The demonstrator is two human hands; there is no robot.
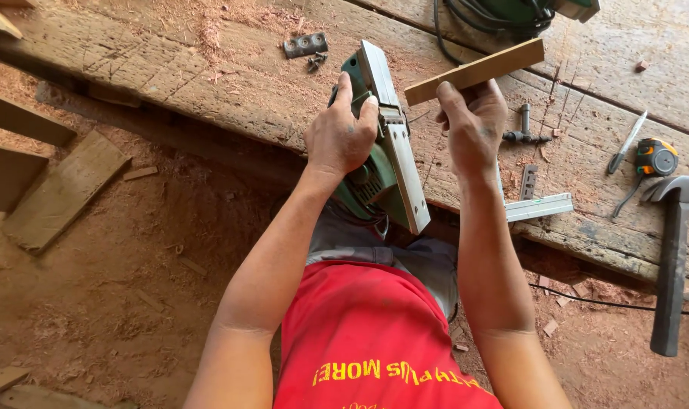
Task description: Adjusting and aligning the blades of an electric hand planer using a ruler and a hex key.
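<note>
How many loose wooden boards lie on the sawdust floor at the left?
3 at least: a flat board lying at an angle, one dark plank above it, another at the edge. More may lie outside the picture.

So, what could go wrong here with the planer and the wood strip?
1. The left hand alone steadies the upturned green electric planer at the edge of the worn plank bench; it might tip off.
2. The right hand pinches the thin wooden strip close to the sole, so fingers could slip onto it.
</note>
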